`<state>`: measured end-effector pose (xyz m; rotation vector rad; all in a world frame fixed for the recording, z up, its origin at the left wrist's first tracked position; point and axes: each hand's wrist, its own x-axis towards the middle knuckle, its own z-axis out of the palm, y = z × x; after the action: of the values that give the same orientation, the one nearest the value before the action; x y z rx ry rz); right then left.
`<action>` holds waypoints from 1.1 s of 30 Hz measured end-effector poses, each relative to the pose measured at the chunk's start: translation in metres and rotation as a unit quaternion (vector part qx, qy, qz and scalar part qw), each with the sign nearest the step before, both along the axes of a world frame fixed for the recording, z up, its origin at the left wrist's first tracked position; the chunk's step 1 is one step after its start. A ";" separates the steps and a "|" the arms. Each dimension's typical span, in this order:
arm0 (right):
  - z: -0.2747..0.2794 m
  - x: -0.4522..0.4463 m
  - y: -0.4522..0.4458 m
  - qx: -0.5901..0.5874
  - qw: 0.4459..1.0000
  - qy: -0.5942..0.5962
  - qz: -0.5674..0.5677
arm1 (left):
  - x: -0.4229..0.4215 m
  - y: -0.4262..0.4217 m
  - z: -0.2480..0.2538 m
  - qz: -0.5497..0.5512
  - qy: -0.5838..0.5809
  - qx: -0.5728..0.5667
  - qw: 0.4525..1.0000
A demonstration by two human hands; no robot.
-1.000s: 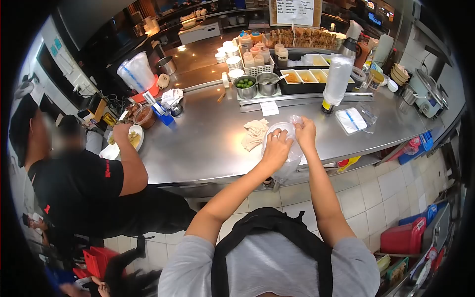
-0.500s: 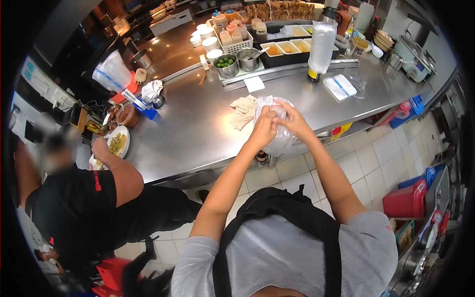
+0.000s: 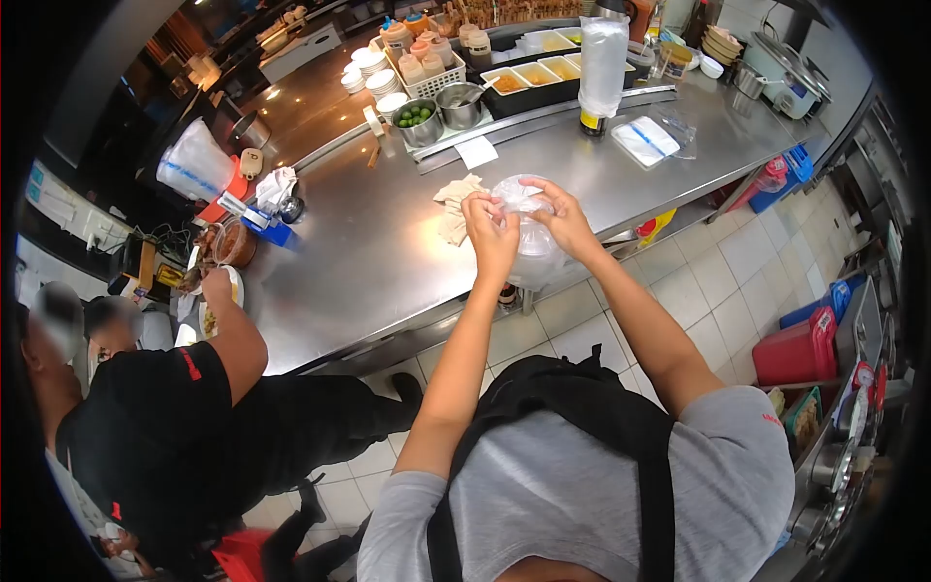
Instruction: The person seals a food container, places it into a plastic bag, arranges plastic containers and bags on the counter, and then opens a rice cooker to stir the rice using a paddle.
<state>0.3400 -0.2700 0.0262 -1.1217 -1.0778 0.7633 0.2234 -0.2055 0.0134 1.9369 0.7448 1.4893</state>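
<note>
A clear plastic bag [image 3: 539, 254] hangs between my hands at the front edge of the steel counter. My left hand [image 3: 493, 235] pinches the bag's upper left side, fingers bent and pressed together. On the other side, my right hand [image 3: 564, 221] has its fingers curled over the top right of the bag. What the bag holds, if anything, I cannot make out. A crumpled beige cloth [image 3: 453, 225] lies on the counter just left of my left hand.
Behind the bag are a plastic-wrapped roll [image 3: 603, 73], a flat white packet [image 3: 645, 142] and a pot of green limes [image 3: 417, 120]. Sauce bottles [image 3: 422, 60] stand in a white basket. At left, a co-worker in a black shirt [image 3: 145, 407] reaches over a plate [image 3: 236, 287].
My hands have drawn a little apart, with the bag's top now spread between them. The whole view has shifted slightly. The co-worker's arm now covers more of the plate.
</note>
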 end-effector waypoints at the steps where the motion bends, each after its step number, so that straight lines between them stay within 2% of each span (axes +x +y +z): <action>1: 0.003 0.000 -0.001 -0.001 1.000 0.000 -0.001 | 0.001 0.000 0.002 -0.001 0.000 -0.001 1.000; 3: 0.007 0.004 0.000 -0.058 0.993 0.092 0.053 | 0.004 0.001 0.004 -0.090 -0.118 -0.169 0.974; 7: 0.009 0.007 0.005 -0.072 0.995 0.035 0.059 | 0.004 0.017 -0.010 -0.059 -0.049 -0.100 0.992; 9: 0.013 0.007 0.007 -0.078 0.979 0.124 0.142 | 0.005 0.022 -0.011 -0.037 -0.004 -0.074 0.997; 13: 0.004 0.008 0.019 -0.120 0.981 0.040 0.144 | -0.001 0.017 0.002 -0.071 0.009 -0.127 0.989; 15: -0.006 0.001 0.020 -0.103 0.995 0.009 0.006 | -0.010 0.012 0.011 -0.072 0.028 -0.057 0.995; 16: -0.006 0.001 0.012 -0.099 0.995 0.009 -0.016 | -0.013 0.019 -0.006 -0.093 0.034 -0.052 0.994; 17: -0.005 -0.001 0.001 -0.037 0.984 -0.109 -0.139 | -0.022 0.013 0.003 -0.078 0.108 -0.028 0.991; 18: -0.006 0.001 -0.010 0.016 0.939 -0.226 -0.259 | -0.028 0.006 0.009 -0.050 0.114 -0.003 0.992; 19: -0.014 0.006 -0.020 0.010 0.931 -0.223 -0.290 | -0.031 0.008 0.001 -0.041 0.089 -0.003 0.995; 20: -0.027 0.011 -0.028 -0.072 0.914 -0.186 -0.353 | -0.033 0.022 -0.022 -0.043 0.082 -0.082 0.992; 21: -0.042 0.015 -0.037 -0.153 0.887 -0.142 -0.411 | -0.033 0.018 -0.021 -0.095 -0.003 -0.278 0.956; 22: -0.056 0.015 -0.041 -0.213 0.928 0.012 -0.304 | -0.032 0.010 -0.019 -0.134 -0.075 -0.467 0.871; 23: -0.065 0.013 -0.043 -0.251 0.935 0.168 -0.186 | -0.029 0.007 -0.034 -0.156 -0.055 -0.472 0.866; 25: -0.045 -0.005 -0.060 -0.271 0.911 0.292 -0.106 | -0.013 0.004 -0.066 -0.226 -0.070 -0.470 0.851; 28: -0.052 0.005 -0.089 -0.197 0.904 0.361 -0.115 | -0.001 -0.027 -0.025 -0.265 -0.031 -0.501 0.823; 29: -0.063 0.015 -0.101 -0.185 0.900 0.373 -0.130 | 0.000 -0.033 -0.021 -0.278 -0.013 -0.499 0.821; 31: -0.080 0.038 -0.131 -0.123 0.920 0.369 -0.052 | 0.012 -0.040 -0.016 -0.314 0.128 -0.444 0.829; 33: -0.079 0.049 -0.165 -0.105 0.919 0.375 -0.058 | 0.034 -0.047 -0.020 -0.323 0.151 -0.455 0.816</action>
<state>0.3889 -0.4353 -0.0527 -0.9277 -0.2839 1.1085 0.2570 -0.2523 -0.0069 1.4124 0.6464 0.2776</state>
